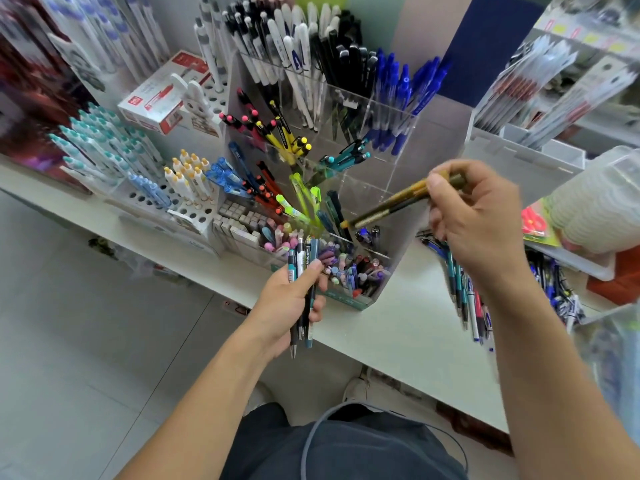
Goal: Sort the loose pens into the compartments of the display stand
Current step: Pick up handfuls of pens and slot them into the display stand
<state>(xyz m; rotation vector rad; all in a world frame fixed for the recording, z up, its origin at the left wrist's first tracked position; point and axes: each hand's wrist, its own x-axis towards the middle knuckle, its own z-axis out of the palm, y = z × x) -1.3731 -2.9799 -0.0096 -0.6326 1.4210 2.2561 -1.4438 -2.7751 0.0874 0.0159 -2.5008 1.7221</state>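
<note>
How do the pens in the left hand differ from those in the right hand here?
The left hand grips a bundle of dark and teal pens; the right hand pinches gold-coloured pens. The dark and teal pens stand nearly upright in front of the display stand; the gold-coloured pens slant, tips down toward its compartments. Both lots are held clear of the counter.

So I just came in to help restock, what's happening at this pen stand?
A person is sorting pens into the clear display stand. Their right hand holds a couple of gold pens angled down toward the stand's compartments. The left hand grips a small bunch of dark and teal pens in front of the stand. A pile of loose pens lies on the white counter to the right, not yet sorted.
</note>
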